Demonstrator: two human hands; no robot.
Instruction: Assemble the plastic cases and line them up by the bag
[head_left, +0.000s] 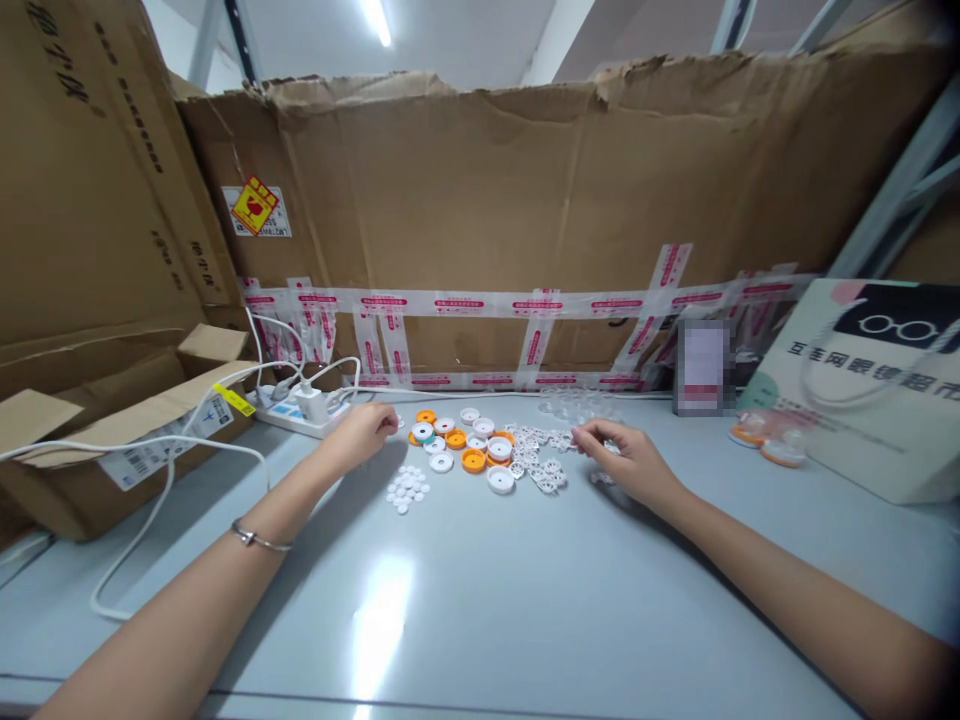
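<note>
My left hand point(369, 432) is closed in a loose pinch at the left end of a group of orange and white round caps point(473, 460); whatever its fingertips hold is hidden. Below it lies a small pile of white discs point(407, 486). To the right of the caps spreads a heap of white openwork plastic pieces point(541, 470). At that heap's right edge, my right hand point(619, 455) has thumb and fingers together, and I cannot make out anything between them. Clear plastic domes point(574, 402) stand behind the heap.
A power strip point(300, 415) with white cables and an open cardboard box point(127, 430) occupy the left side. On the right are a blurred upright phone-like object point(703, 368), domes with orange bases point(784, 448) and a paper bag point(862, 400). Large cardboard point(465, 200) walls the back.
</note>
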